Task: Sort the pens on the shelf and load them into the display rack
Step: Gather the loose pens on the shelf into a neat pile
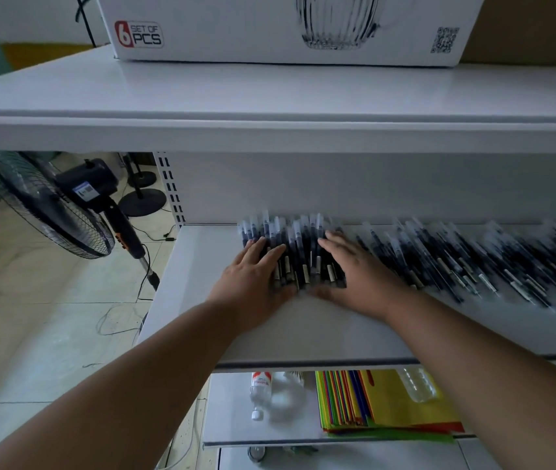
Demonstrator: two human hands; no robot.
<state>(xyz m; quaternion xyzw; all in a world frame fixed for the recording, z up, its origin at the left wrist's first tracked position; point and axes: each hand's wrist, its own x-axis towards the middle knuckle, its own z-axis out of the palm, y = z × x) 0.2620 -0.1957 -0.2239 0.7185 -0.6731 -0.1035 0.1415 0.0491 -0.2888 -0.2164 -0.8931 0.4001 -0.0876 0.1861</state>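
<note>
Head cam view has both my hands down on the middle shelf (198,300), one at each side of a small bunch of pens (298,256). My left hand (256,279) lies flat against the bunch's left edge, fingers straight and pointing toward the back wall, thumb tucked along the near ends of the pens. My right hand (354,269) does the same on the right edge, fingers stretched out over the pens, thumb near the front. So nothing is really gripped, both hands are just spread and pressing the bunch between them. The pens in the bunch lie roughly side by side with their clear caps toward the back.

Off to the right there's a much bigger loose pile of pens (479,262), all slanted and pretty blurry, spread along the same shelf.

Up top sits a white box (290,28) marked "6 set of pcs". Lower shelf has a water bottle (260,391) and a stack of coloured folders (381,405). A standing fan (46,205) is on the floor to the left.
</note>
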